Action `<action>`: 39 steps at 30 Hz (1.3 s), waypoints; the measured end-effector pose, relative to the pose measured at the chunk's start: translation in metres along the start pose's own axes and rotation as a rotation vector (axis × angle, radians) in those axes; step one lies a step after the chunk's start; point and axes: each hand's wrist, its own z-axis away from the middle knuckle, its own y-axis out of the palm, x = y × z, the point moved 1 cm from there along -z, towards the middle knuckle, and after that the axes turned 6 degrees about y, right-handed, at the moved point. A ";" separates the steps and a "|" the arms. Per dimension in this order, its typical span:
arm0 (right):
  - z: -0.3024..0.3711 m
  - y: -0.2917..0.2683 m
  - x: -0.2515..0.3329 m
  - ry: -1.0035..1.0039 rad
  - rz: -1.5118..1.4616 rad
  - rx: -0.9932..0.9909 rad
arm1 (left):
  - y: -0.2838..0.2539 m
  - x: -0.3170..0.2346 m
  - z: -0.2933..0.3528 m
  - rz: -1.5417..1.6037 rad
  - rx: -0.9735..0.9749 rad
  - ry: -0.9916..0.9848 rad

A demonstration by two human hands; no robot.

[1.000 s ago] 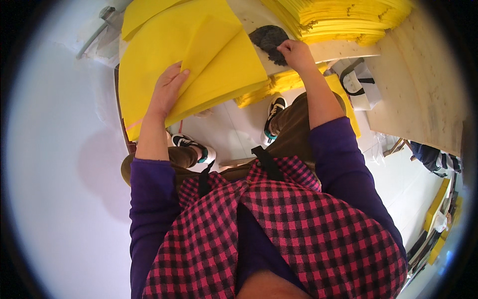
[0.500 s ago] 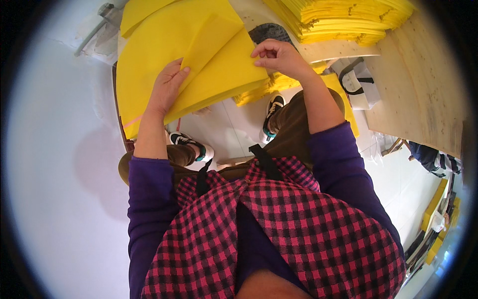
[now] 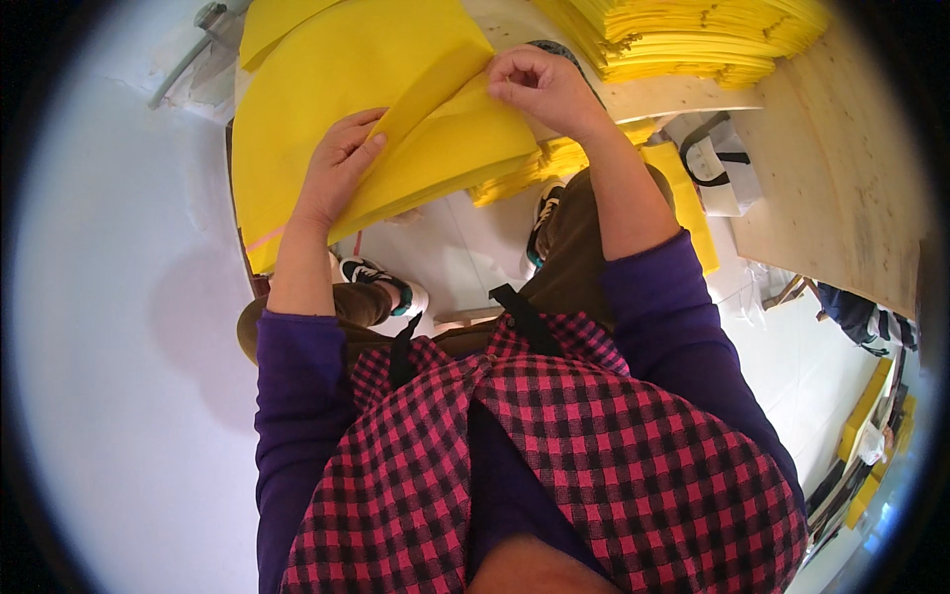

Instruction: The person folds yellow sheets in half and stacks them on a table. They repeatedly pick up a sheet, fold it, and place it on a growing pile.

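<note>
A pile of large yellow fabric-like sheets (image 3: 297, 139) lies in front of me, its near edges layered. The top sheet has a folded strip (image 3: 432, 91) running slantwise from near my left hand up to the right. My left hand (image 3: 341, 163) is closed at the lower left end of this fold, thumb on top and the other fingers partly hidden behind the yellow edge. At the fold's upper right end, my right hand (image 3: 544, 89) pinches the yellow edge between thumb and fingers.
Thick stacks of yellow sheets (image 3: 693, 40) stand on a wooden board at the far right. A white bag with black handles (image 3: 720, 168) sits beside a wooden panel (image 3: 831, 168). A metal rod (image 3: 180, 71) is at the far left by the white wall. My shoes (image 3: 386, 282) are below.
My right hand has moved up and left from the sheet's right edge to the end of the fold. The folded strip is now held at both ends. My left hand has barely moved.
</note>
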 end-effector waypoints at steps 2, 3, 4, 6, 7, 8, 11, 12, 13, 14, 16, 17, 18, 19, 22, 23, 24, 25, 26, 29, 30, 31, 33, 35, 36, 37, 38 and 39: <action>-0.003 0.003 0.003 0.105 -0.025 0.024 | -0.002 -0.003 0.000 -0.019 0.047 0.013; -0.004 0.005 0.004 0.098 -0.058 0.006 | -0.002 -0.004 0.000 -0.031 0.072 0.024; -0.006 0.008 0.005 0.103 -0.093 -0.017 | -0.003 -0.004 0.001 -0.054 0.079 0.053; -0.009 0.012 0.006 0.141 -0.151 -0.040 | -0.003 -0.005 0.002 -0.101 0.093 0.111; -0.010 0.012 0.006 0.173 -0.175 -0.038 | -0.003 -0.005 0.003 -0.100 0.091 0.122; -0.011 0.013 0.006 0.195 -0.217 -0.031 | -0.002 -0.004 0.003 -0.098 0.089 0.132; -0.013 0.018 0.007 0.150 -0.420 -0.038 | 0.000 -0.003 0.003 -0.122 0.084 0.143; -0.013 0.018 0.008 0.131 -0.438 -0.053 | 0.000 -0.002 0.003 -0.125 0.082 0.134; -0.013 0.018 0.008 0.112 -0.455 -0.068 | 0.001 -0.001 0.003 -0.109 0.055 0.122; -0.012 0.017 0.008 0.143 -0.475 -0.088 | 0.001 0.000 0.004 -0.083 0.028 0.100; -0.008 0.007 0.008 0.123 -0.337 -0.137 | 0.001 0.003 0.004 -0.044 -0.006 0.056; -0.005 0.000 0.008 0.098 -0.292 -0.148 | 0.001 0.004 0.003 -0.031 -0.015 0.035; -0.003 -0.006 0.007 0.143 -0.203 -0.101 | 0.000 0.005 0.003 -0.015 -0.024 0.020; -0.002 -0.013 0.006 0.149 -0.136 -0.040 | -0.001 0.007 0.003 0.008 -0.026 -0.008; 0.007 -0.023 0.001 0.081 0.036 0.132 | -0.001 0.010 0.004 0.066 -0.030 -0.053; 0.010 -0.023 -0.001 0.066 0.098 0.190 | -0.001 0.011 0.004 0.071 -0.030 -0.057; 0.011 -0.021 -0.002 0.015 0.103 0.203 | -0.001 0.011 0.004 0.068 -0.030 -0.055; 0.011 -0.019 -0.003 -0.015 0.120 0.218 | -0.001 0.012 0.004 0.076 -0.039 -0.058; 0.011 -0.016 -0.004 0.023 0.156 0.236 | -0.001 0.012 0.005 0.077 -0.050 -0.054; 0.009 -0.014 -0.006 0.055 0.187 0.254 | 0.000 0.010 0.003 0.051 -0.046 -0.011; 0.008 -0.013 -0.006 0.080 0.204 0.245 | -0.001 0.009 0.003 0.022 -0.041 -0.012; 0.006 -0.013 -0.006 0.077 0.201 0.238 | 0.000 0.007 0.003 0.026 -0.032 0.027; 0.003 -0.012 -0.007 0.083 0.165 0.217 | 0.000 0.004 0.002 -0.001 -0.017 0.076; 0.002 -0.011 -0.007 0.104 0.106 0.183 | 0.000 0.003 0.002 -0.013 -0.019 0.042; 0.001 -0.011 -0.007 0.094 0.080 0.175 | 0.000 0.003 0.003 -0.015 -0.020 0.051; 0.000 -0.010 -0.007 0.087 0.057 0.164 | 0.000 0.003 0.002 -0.025 -0.015 0.054; -0.001 -0.009 -0.007 0.106 0.046 0.152 | 0.000 0.004 0.002 -0.030 -0.009 0.075; -0.001 -0.010 -0.007 0.070 0.054 0.150 | 0.000 0.005 0.001 -0.034 -0.004 0.087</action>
